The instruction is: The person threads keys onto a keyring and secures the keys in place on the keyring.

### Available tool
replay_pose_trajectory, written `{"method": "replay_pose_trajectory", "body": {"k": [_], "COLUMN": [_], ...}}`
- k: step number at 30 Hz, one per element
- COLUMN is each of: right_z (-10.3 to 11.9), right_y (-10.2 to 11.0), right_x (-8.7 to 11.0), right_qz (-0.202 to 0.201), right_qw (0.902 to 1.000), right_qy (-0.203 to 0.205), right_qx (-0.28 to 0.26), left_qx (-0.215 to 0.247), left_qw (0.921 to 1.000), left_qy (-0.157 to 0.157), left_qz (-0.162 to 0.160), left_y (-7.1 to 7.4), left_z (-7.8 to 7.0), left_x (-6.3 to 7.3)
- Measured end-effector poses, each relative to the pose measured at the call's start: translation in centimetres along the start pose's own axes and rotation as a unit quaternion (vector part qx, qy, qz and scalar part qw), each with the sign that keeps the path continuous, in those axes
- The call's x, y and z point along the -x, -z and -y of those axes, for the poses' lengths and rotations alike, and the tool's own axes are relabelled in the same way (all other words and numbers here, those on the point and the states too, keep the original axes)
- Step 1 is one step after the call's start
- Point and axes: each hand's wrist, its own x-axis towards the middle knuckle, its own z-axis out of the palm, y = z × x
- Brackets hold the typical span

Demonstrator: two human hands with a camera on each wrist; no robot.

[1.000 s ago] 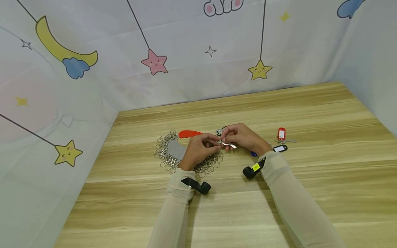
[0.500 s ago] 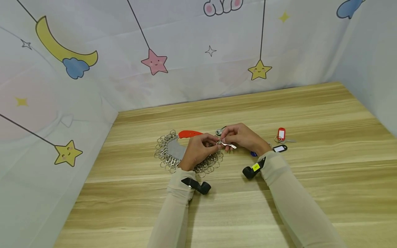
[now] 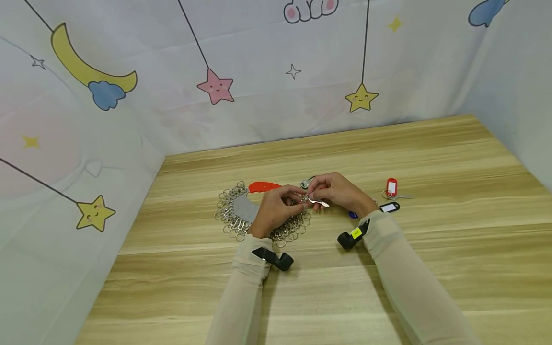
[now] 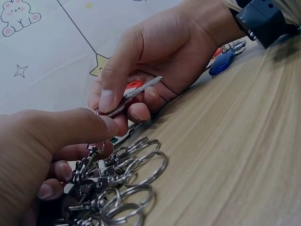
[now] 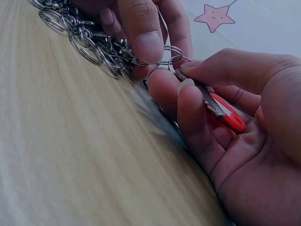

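My left hand [image 3: 278, 208] pinches a steel split ring [image 5: 175, 55] between thumb and fingers, above a grey fan-shaped plate [image 3: 245, 208] fringed with clips and rings. The plate has a red handle [image 3: 264, 186]; my left hand and wrist hide part of it. Fingertip to fingertip with it, my right hand [image 3: 338, 189] pinches a silver key [image 4: 141, 89] by its head, the blade pointing back toward the right palm. A red key tag [image 5: 230, 117] lies against the right fingers behind the key. In the right wrist view, the key's head sits right at the split ring.
To the right on the wooden table [image 3: 302, 297] lie a red tag [image 3: 391, 187] with a key and a black tag [image 3: 390, 206]. A blue tag [image 3: 353, 214] shows under the right wrist. Just beyond the fingers lies a silver key [image 3: 306, 183]. A printed cloth hangs behind.
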Motion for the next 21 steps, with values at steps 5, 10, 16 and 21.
{"method": "replay_pose_trajectory", "body": {"k": [5,10,16,21], "right_z": [0.0,-0.15,-0.18,-0.14], "right_y": [0.01,0.1,0.13,0.1], "right_x": [0.0,-0.03,-0.06,-0.05], "right_qz": [-0.001,0.001,0.0,-0.001], "right_qw": [1.0,1.0,1.0,0.9999], "right_qy": [0.001,0.002,0.002,0.001], "right_qx": [0.003,0.004,0.009,0.01], "left_qx": [0.007,0.0,-0.004,0.001], "left_qw": [1.0,1.0,0.9999,0.9999], "left_qy": [0.001,0.008,0.014,0.014], "left_qz": [-0.001,-0.003,-0.003,-0.004], "left_y": [0.01,0.01,0.01,0.01], "left_z": [0.0,-0.09,-0.12,0.01], "left_x": [0.01,-0.07,-0.11,-0.1]}}
